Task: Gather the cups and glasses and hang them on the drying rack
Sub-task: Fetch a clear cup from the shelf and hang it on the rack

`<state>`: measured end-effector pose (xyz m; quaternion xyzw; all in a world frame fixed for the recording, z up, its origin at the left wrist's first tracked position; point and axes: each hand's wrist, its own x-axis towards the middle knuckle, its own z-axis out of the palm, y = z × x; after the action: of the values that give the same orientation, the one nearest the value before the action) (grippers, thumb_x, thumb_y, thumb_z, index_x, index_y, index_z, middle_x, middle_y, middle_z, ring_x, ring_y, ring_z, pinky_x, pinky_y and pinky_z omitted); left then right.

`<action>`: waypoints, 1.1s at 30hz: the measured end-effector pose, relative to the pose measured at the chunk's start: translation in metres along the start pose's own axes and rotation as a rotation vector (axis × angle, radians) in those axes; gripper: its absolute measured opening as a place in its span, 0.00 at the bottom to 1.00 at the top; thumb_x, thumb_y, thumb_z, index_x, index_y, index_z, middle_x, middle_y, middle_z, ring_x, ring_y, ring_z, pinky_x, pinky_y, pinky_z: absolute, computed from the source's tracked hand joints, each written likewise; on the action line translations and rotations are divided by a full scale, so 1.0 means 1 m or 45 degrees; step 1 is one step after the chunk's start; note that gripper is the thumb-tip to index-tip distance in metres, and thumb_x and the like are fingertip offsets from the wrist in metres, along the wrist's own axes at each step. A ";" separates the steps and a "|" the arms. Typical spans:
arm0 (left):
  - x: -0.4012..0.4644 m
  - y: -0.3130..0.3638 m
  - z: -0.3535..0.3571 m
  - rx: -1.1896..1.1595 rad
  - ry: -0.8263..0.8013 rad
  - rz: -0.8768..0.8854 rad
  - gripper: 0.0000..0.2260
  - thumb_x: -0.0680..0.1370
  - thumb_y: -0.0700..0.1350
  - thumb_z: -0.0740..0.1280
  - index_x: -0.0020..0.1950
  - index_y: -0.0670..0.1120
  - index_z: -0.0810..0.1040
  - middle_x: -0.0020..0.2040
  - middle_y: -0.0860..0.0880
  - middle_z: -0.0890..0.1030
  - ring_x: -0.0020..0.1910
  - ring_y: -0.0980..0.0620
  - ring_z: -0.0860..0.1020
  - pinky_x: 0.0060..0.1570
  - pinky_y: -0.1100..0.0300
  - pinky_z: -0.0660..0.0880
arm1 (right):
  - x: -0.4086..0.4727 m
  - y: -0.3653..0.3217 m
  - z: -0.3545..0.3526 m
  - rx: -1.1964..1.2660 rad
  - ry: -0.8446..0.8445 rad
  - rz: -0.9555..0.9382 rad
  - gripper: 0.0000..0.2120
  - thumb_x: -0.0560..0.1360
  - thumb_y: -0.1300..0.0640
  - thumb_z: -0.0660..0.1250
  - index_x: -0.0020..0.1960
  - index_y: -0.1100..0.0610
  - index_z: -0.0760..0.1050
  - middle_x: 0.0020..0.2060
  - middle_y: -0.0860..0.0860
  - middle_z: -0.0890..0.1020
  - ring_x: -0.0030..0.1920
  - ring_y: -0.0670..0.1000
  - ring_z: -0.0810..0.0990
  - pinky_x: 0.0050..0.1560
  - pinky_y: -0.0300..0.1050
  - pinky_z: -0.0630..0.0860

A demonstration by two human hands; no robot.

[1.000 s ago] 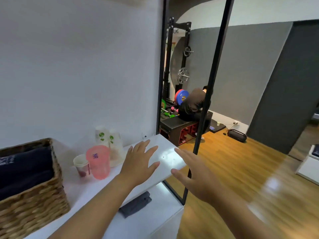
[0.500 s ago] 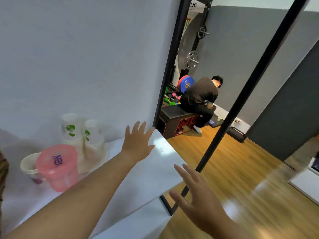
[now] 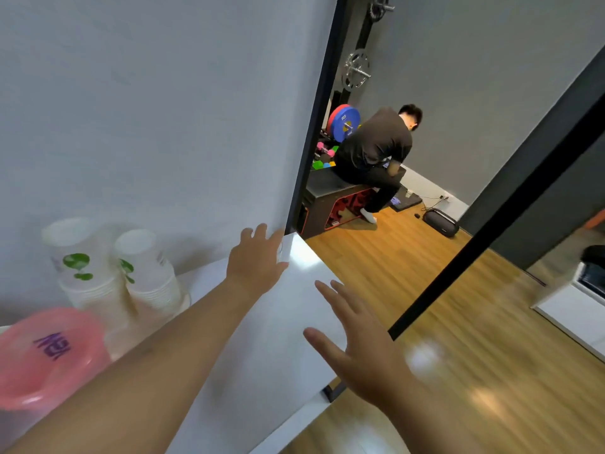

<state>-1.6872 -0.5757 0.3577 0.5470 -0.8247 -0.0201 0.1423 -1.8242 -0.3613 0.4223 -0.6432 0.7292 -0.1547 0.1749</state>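
Hands empty: left hand (image 3: 255, 260) splayed near the white counter (image 3: 262, 339) far corner, right hand (image 3: 357, 342) open above its edge. Paper cup stacks (image 3: 111, 273) and pink plastic cup (image 3: 49, 352) sit left by the wall, untouched. Probably reaching; no drying rack visible.

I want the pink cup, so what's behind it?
Behind the pink cup stand two stacks of white paper cups against the wall. The cup hides the stacks' base.

Pink cup (image 3: 49, 355) with purple lettering, white paper cups (image 3: 144, 267) with green leaf prints
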 end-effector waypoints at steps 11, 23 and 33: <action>-0.022 0.009 -0.047 -0.064 0.091 0.080 0.26 0.77 0.62 0.70 0.73 0.55 0.73 0.69 0.47 0.76 0.64 0.44 0.74 0.51 0.53 0.80 | 0.024 0.000 -0.007 0.069 0.197 -0.120 0.36 0.77 0.26 0.59 0.81 0.32 0.53 0.83 0.40 0.60 0.81 0.46 0.58 0.69 0.46 0.60; -0.128 0.067 -0.156 -0.117 0.226 0.050 0.30 0.77 0.64 0.71 0.76 0.56 0.70 0.70 0.49 0.74 0.65 0.46 0.73 0.52 0.52 0.79 | -0.045 -0.009 -0.047 0.136 0.253 -0.344 0.36 0.79 0.30 0.62 0.83 0.39 0.57 0.83 0.44 0.63 0.82 0.49 0.59 0.77 0.55 0.63; -0.287 0.102 -0.258 -0.259 0.347 -0.123 0.30 0.72 0.63 0.73 0.73 0.60 0.73 0.66 0.53 0.75 0.63 0.48 0.74 0.55 0.51 0.77 | -0.143 -0.064 -0.048 0.419 0.182 -0.678 0.45 0.74 0.30 0.70 0.84 0.41 0.55 0.78 0.40 0.68 0.76 0.45 0.66 0.73 0.50 0.68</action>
<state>-1.6087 -0.2425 0.5628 0.5663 -0.7643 -0.0360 0.3063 -1.7732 -0.2270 0.5017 -0.7621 0.5109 -0.3557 0.1780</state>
